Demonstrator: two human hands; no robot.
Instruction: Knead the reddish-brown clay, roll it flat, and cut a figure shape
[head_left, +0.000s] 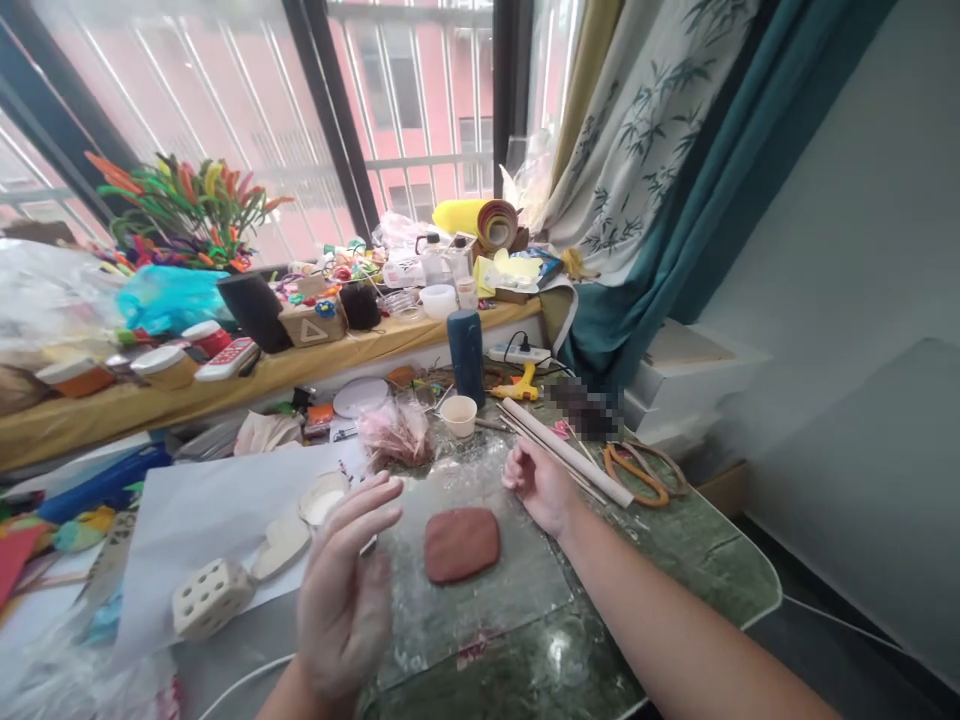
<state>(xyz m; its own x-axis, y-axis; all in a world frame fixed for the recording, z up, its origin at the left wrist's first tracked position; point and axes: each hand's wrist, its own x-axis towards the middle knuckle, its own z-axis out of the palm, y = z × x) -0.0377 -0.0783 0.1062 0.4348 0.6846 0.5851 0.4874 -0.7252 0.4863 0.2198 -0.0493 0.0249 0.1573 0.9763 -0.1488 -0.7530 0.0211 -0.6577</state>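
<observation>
"Judging by eye alone, how does that reddish-brown slab [462, 545] in front of you handle?"

"You probably find it soft and dense, like modelling clay: moderately heavy for its bulk, easily dented, more likely tacky than slippery. It lies flat on the clear sheet [525, 598], between your two hands and touching neither."

"Where do you take hold of it, then?"

"You do best with flat fingers under opposite edges, sharing the weight. If you pinch one corner, it may sag or keep your fingerprints."

"And your hands?"

"Your left hand [346, 590] is upright beside the slab, fingers extended and lying near one another, with nothing visible in its grasp. Your right hand [534, 488] curls into a loose fist beyond the slab's far right corner; you cannot tell from here whether it pinches anything."

"What about the textures around you?"

"Your slab is matte and smooth, a rounded rectangle with soft edges. The sheet beneath is glossy and wrinkled, over a green marbled tabletop [701, 545]. To your left, a pale die [212, 598] with dark pits and a flat heart-shaped piece [281, 547] rest on white paper [195, 500]. Past your right hand lies a smooth, pale rod [570, 452]."
</observation>
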